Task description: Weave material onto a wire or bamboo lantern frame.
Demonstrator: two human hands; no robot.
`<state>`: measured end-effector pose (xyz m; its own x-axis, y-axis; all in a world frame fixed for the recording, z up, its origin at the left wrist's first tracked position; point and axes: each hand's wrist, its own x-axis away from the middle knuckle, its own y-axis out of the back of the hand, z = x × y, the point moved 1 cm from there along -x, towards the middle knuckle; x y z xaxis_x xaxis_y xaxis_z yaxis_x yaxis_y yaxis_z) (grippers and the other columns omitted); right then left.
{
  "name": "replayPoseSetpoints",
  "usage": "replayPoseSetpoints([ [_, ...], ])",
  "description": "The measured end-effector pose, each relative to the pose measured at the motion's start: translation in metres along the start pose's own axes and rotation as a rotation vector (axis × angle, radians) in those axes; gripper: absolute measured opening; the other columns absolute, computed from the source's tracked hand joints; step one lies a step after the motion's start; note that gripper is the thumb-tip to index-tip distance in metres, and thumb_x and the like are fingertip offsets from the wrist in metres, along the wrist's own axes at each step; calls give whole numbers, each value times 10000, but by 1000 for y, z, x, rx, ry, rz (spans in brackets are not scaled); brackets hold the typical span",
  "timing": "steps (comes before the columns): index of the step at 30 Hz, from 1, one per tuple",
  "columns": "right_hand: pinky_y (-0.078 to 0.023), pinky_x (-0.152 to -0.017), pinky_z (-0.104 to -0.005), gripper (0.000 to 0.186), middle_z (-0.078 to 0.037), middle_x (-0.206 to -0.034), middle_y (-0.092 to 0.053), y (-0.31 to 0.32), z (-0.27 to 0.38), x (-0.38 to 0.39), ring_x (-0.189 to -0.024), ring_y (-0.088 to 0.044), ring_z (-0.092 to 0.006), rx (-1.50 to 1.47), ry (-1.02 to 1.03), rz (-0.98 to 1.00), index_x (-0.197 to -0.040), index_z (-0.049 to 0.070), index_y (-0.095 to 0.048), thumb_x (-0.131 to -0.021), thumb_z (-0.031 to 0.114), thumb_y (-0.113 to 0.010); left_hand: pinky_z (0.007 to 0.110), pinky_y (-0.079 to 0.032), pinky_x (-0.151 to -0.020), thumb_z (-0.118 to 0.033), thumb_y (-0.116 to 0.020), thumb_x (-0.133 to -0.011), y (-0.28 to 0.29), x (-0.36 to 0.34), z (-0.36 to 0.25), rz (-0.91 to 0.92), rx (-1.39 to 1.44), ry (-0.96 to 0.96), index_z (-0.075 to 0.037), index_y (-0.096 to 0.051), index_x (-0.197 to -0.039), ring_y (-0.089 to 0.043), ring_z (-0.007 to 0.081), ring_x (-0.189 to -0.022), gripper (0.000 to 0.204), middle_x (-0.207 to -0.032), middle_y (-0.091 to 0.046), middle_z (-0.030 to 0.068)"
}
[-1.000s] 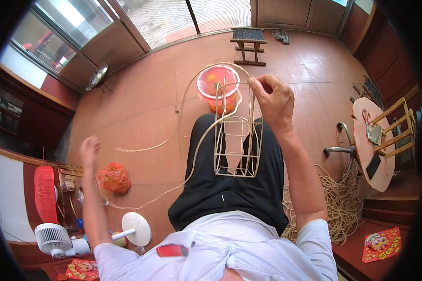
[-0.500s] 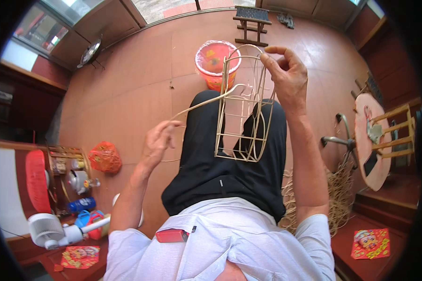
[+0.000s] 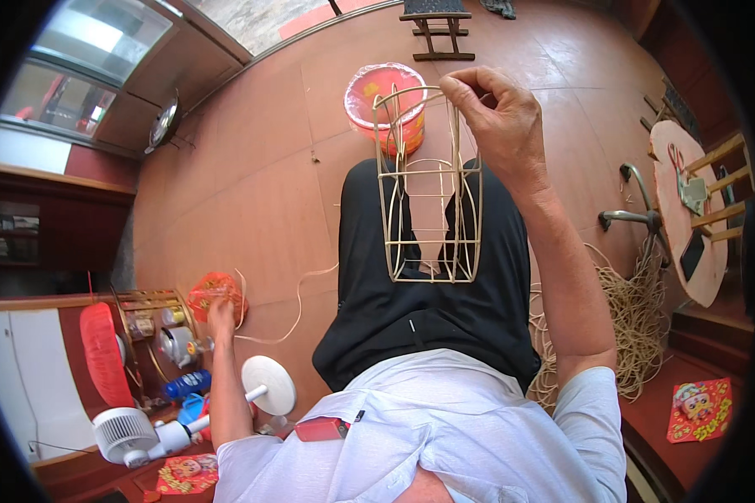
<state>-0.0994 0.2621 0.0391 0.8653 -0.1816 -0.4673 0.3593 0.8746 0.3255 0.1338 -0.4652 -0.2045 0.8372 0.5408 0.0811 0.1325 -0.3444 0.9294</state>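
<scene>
My right hand [image 3: 497, 121] is pinched on the top rim of an open, box-like pale cane frame [image 3: 429, 260] standing over my lap between my thighs. My left hand [image 3: 221, 306] is stretched out low at the left, in front of a red plastic bag [image 3: 202, 293]. A loose cane strand [image 3: 298, 306] snakes beside it; whether its fingers grip the strand is too small to make out. Beyond the frame sits a red bucket [image 3: 369, 101] with a clear liner.
A wooden stool [image 3: 436, 38] stands ahead. At right are a round wooden top [image 3: 679, 268] with scissors and phone, and a coil of cane [image 3: 629, 335]. At left are a white fan [image 3: 126, 432], a kettle [image 3: 176, 344] and a red object [image 3: 99, 352].
My left hand moved inward along the strand, then out to the lower left beside the red bag. My right hand still holds the frame, higher in view. The strand arching over the bucket has dropped.
</scene>
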Motion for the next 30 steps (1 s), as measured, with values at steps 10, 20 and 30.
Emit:
replayPoseSetpoints([
  [10,-567,-834,-323,285,-72,-990,-768,22,4,-7,-865,-714,-160,99,34,103,-1081,31,-841,-1030,307,-792,317,-589,-716,-4,-582,-1064,64,176,-564,320,880,-883,-66,-676,-1429,-726,117,-825,382,-1056,-798,77],
  [20,-510,-780,-266,332,-4,-990,-781,36,-12,-3,-926,-675,-78,-344,-201,329,-1220,43,-826,-1116,323,-681,417,-575,-772,-91,-558,-1018,14,156,-648,162,814,-1062,-10,-639,-1260,-749,231,-847,267,-888,-710,157],
  [30,-510,-745,-251,320,23,-973,-756,34,-23,0,-891,-675,-64,-439,-213,326,-1186,51,-815,-1111,344,-709,453,-562,-656,-183,-719,-1060,38,190,-618,96,519,-942,-61,-671,-1273,-764,338,-750,250,-843,-734,157],
])
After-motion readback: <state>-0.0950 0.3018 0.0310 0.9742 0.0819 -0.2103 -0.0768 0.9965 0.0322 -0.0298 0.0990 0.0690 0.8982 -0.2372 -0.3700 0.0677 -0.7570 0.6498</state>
